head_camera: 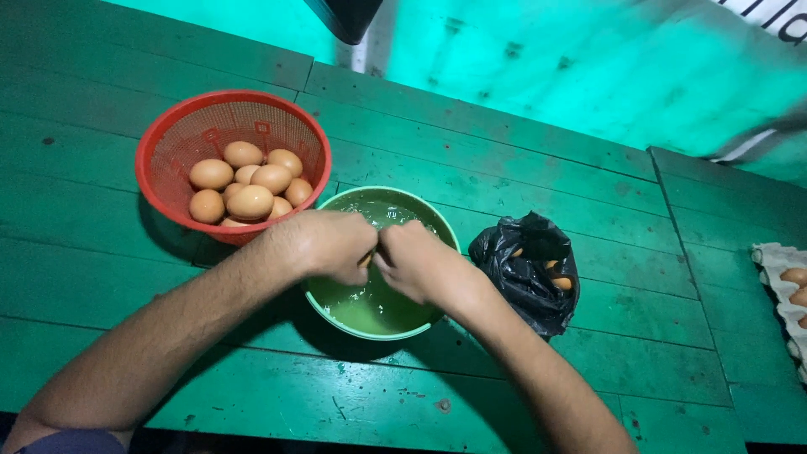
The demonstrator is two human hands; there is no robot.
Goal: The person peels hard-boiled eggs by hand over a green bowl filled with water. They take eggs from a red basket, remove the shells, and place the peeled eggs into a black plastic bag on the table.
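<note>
Both hands meet over the green bowl (336,309) on the green bench (521,185): the left hand (324,244) and right hand (416,262) are closed together on an egg (366,259), barely visible between them. A red basket (168,139) of brown eggs stands just left of the bowl, a black bag (525,273) just right, and an egg tray (777,282) at the bench's right edge.
</note>
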